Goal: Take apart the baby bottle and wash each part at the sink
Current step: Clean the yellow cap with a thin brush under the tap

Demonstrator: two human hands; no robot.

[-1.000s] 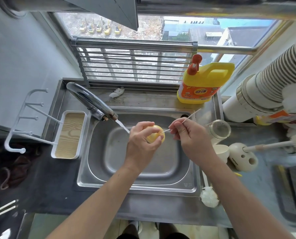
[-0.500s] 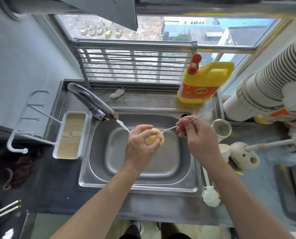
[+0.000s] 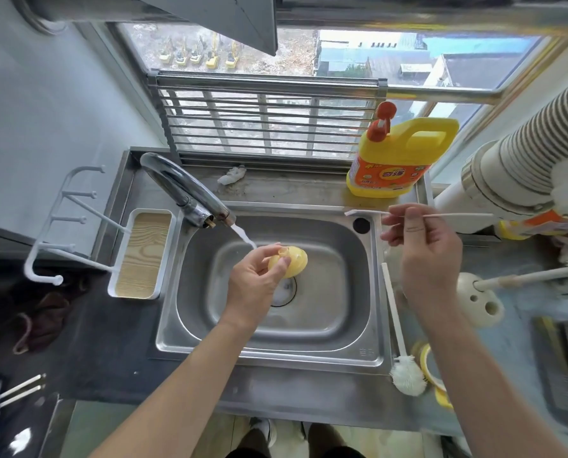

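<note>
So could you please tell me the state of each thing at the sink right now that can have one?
Tap: running, a thin stream falls toward the left hand.
Yellow bottle part: held over the sink in the left hand.
Thin brush: pinched in the right hand, clear of the bottle part.
Soap jug: upright, cap on.
White brush: lying on the sink rim.
Drain: open.

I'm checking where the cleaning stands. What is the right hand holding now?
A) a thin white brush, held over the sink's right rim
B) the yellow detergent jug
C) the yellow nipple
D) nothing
A: the right hand pinches a thin white brush apart from the yellow nipple in the left hand.
</note>
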